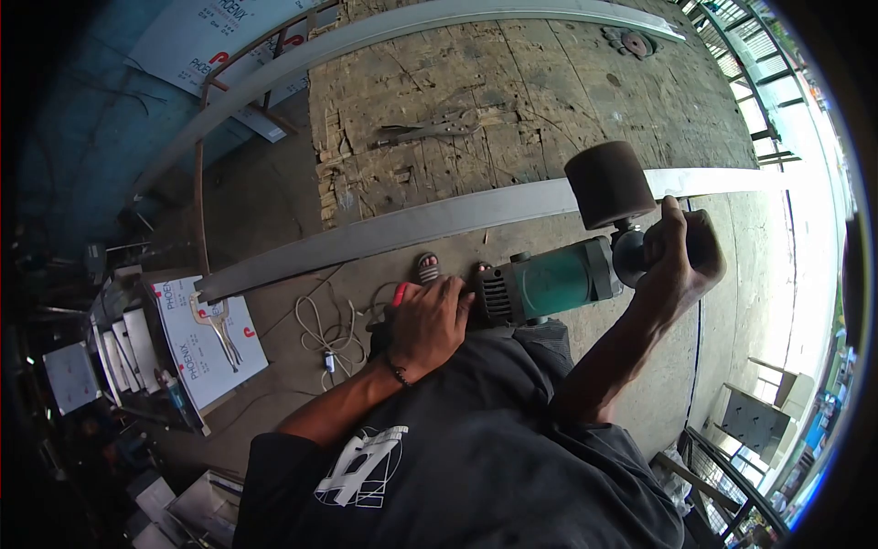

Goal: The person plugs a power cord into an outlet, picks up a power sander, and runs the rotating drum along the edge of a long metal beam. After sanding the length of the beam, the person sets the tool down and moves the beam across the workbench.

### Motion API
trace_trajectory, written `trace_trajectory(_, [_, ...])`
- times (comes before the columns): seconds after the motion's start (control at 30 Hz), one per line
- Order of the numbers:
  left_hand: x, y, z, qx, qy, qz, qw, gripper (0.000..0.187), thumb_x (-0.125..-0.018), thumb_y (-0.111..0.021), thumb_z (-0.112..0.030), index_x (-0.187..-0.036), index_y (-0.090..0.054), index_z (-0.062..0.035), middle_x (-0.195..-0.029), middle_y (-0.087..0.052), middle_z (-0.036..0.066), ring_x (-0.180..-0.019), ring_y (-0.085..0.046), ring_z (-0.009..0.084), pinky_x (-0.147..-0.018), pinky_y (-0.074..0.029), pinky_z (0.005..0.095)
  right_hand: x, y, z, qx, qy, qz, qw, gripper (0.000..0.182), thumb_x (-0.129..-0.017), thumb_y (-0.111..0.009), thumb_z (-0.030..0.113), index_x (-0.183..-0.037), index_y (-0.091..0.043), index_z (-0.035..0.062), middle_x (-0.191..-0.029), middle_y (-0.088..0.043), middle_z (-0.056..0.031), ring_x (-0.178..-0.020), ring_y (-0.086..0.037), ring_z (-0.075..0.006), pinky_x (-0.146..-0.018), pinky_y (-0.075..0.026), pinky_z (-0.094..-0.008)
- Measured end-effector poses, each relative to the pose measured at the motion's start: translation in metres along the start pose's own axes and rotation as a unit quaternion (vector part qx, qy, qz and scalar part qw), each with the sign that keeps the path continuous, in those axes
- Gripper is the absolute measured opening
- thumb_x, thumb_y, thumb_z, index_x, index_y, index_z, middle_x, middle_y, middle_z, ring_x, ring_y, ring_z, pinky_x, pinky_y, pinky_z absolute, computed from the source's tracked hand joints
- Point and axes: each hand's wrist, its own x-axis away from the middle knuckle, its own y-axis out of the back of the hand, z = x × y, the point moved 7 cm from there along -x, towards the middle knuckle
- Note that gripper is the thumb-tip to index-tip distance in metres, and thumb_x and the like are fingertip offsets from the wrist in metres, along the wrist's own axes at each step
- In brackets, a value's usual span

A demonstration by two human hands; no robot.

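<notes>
A green power tool with a dark cylindrical drum, which looks like a drum sander (pixel 560 281), lies crosswise in front of my body. My left hand (pixel 428 322) is closed around its rear end, beside a small red part (pixel 400 294). My right hand (pixel 681 252) is wrapped around the grip at the front end, near the drum. The brown drum (pixel 610 185) points away from me and overlaps a long flat metal bar (pixel 476 207) in this view. That bar runs across the near side of the worn wooden table (pixel 549 101).
Locking pliers (pixel 439 126) and a round disc (pixel 631 42) lie on the table. A second long metal bar (pixel 439 16) crosses its far side. At left, a clamp (pixel 218 331) rests on a printed white sheet (pixel 187 366). A coiled cord (pixel 329 334) lies on the floor.
</notes>
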Motion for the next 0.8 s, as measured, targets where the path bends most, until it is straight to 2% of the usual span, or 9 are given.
trace_trajectory(0.27, [0.007,0.002,-0.003,0.045,-0.002,0.025,0.999,0.017,-0.09,-0.058,-0.019,-0.101,-0.061,-0.0058,-0.086,-0.061,0.009,-0.083,-0.061,0.0271,-0.076,-0.041,0.0391,-0.007,0.005,-0.011,-0.008,-0.024,-0.004,1.0,0.024,-0.079,-0.073,0.012,-0.065,-0.058,-0.0011,-0.055,-0.05,-0.0005,-0.047,-0.042,-0.0061,-0.046,-0.029,-0.0202])
trace_trajectory(0.33, [0.009,0.002,-0.004,0.051,-0.036,0.019,0.998,0.028,-0.088,-0.062,-0.029,-0.102,-0.061,-0.0041,-0.088,-0.061,0.01,-0.081,-0.06,0.0274,-0.079,-0.043,0.0402,-0.009,0.006,-0.015,-0.012,-0.029,-0.002,1.0,0.024,-0.079,-0.073,0.012,-0.065,-0.058,-0.0013,-0.055,-0.05,-0.0006,-0.047,-0.042,-0.0062,-0.046,-0.029,-0.0202])
trace_trajectory(0.37, [0.011,0.002,-0.003,0.052,-0.036,0.021,0.998,0.028,-0.088,-0.062,-0.029,-0.102,-0.061,-0.0041,-0.088,-0.061,0.01,-0.081,-0.06,0.0274,-0.079,-0.043,0.0402,-0.009,0.007,-0.016,-0.007,-0.029,0.0,1.0,0.024,-0.079,-0.073,0.012,-0.065,-0.058,-0.0014,-0.055,-0.05,-0.0007,-0.047,-0.042,-0.0063,-0.046,-0.029,-0.0202])
trace_trajectory(0.43, [0.009,0.005,-0.008,0.055,-0.052,0.049,0.996,0.046,-0.082,-0.069,-0.044,-0.101,-0.061,-0.0031,-0.09,-0.06,0.011,-0.085,-0.061,0.029,-0.083,-0.046,0.0416,-0.01,0.006,-0.018,-0.003,-0.03,0.002,1.0,0.024,-0.078,-0.074,0.012,-0.065,-0.058,-0.0015,-0.055,-0.05,-0.0008,-0.047,-0.042,-0.0063,-0.046,-0.03,-0.0203])
trace_trajectory(0.47, [0.009,0.005,-0.008,0.055,-0.051,0.051,0.996,0.046,-0.082,-0.069,-0.044,-0.101,-0.061,-0.0031,-0.09,-0.06,0.011,-0.085,-0.061,0.029,-0.083,-0.046,0.0416,-0.009,0.005,-0.019,0.001,-0.032,0.0,0.999,0.025,-0.078,-0.073,0.012,-0.065,-0.058,-0.0014,-0.055,-0.05,-0.001,-0.047,-0.042,-0.0065,-0.046,-0.03,-0.0204])
trace_trajectory(0.53, [0.01,0.0,-0.006,0.073,-0.035,0.079,0.994,0.062,-0.072,-0.074,-0.055,-0.101,-0.06,-0.0018,-0.094,-0.06,0.012,-0.092,-0.061,0.0298,-0.086,-0.049,0.042,-0.01,0.006,-0.021,0.007,-0.035,-0.002,0.999,0.025,-0.078,-0.073,0.012,-0.064,-0.058,-0.0014,-0.055,-0.05,-0.0011,-0.047,-0.042,-0.0066,-0.046,-0.03,-0.0204])
trace_trajectory(0.67, [0.014,-0.001,-0.006,0.046,-0.074,0.085,0.993,0.067,-0.068,-0.076,-0.057,-0.102,-0.061,-0.0009,-0.1,-0.058,0.012,-0.098,-0.06,0.0299,-0.085,-0.051,0.042,-0.013,0.007,-0.028,0.035,-0.032,0.003,0.999,0.026,-0.078,-0.072,0.013,-0.062,-0.057,-0.0012,-0.053,-0.049,-0.0014,-0.046,-0.042,-0.0073,-0.045,-0.03,-0.021])
trace_trajectory(0.77, [0.015,-0.003,-0.004,0.065,-0.055,0.13,0.988,0.065,-0.072,-0.074,-0.053,-0.108,-0.061,-0.0015,-0.109,-0.056,0.012,-0.109,-0.055,0.0299,-0.093,-0.045,0.0433,-0.017,0.006,-0.035,0.036,-0.04,0.009,0.999,0.026,-0.078,-0.071,0.012,-0.062,-0.056,-0.0011,-0.052,-0.048,-0.0017,-0.045,-0.041,-0.0076,-0.045,-0.03,-0.0215])
trace_trajectory(0.8, [0.016,0.001,-0.009,0.053,-0.107,0.091,0.989,0.063,-0.07,-0.076,-0.05,-0.107,-0.062,-0.0006,-0.108,-0.056,0.012,-0.107,-0.056,0.0294,-0.092,-0.046,0.0427,-0.019,0.006,-0.036,0.04,-0.043,0.008,0.998,0.026,-0.079,-0.07,0.012,-0.062,-0.056,-0.001,-0.052,-0.048,-0.0019,-0.045,-0.041,-0.0077,-0.044,-0.03,-0.0219])
